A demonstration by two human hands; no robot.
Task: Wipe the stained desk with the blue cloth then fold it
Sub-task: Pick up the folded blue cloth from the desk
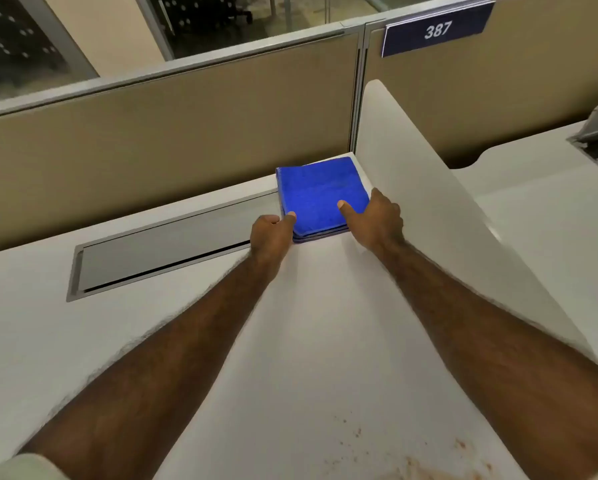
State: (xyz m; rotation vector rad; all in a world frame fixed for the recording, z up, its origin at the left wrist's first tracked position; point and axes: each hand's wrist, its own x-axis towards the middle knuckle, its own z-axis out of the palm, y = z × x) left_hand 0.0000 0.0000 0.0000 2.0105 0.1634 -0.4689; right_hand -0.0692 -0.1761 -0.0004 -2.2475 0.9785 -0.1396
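**Cloth folded, stain not yet wiped**

While the brown stain [425, 469] sits untouched at the near edge of the desk [186, 341], I judge the job barely begun — no wiping shows. The blue cloth [321, 195] lies folded square in the far right corner, against the white divider [429, 188] and just beside the grey cable tray [166, 251]. My left hand [271, 237] pinches its near-left corner with the thumb on top; my right hand [377, 220] rests its thumb on the cloth, fingers at the right edge — whether they grip, I cannot tell. Lifting, wiping and refolding are all left.
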